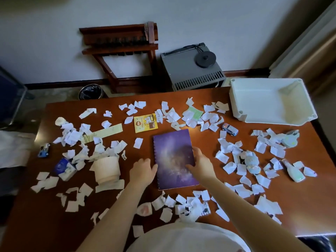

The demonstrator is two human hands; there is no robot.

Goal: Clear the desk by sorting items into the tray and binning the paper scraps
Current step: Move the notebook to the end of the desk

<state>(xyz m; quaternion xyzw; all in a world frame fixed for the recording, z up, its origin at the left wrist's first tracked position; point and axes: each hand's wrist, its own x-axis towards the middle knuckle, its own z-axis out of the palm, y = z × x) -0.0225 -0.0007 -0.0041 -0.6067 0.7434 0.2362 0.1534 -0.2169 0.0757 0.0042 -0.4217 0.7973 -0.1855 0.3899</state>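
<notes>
While viewing from above, locate notebook (173, 159) flat at centre of desk (203, 140), spiral binding leftward. Note right hand (201, 162) gripping right edge, with fingers curled along edge and thumb pressed on cover. Note left hand (142, 171) touching spiral edge, with fingers relaxed, loosely bent, enclosing nothing. Find paper scraps (172, 115) scattered over whole surface around notebook. Find tray (263, 120) at far right corner, well apart from notebook, and bin (90, 91) on floor beyond far left edge.

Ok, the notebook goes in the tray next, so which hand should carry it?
Right. The right hand holds the right edge of the purple notebook, on the side toward the white tray; the left hand only touches the spiral edge, farther from it.
</notes>
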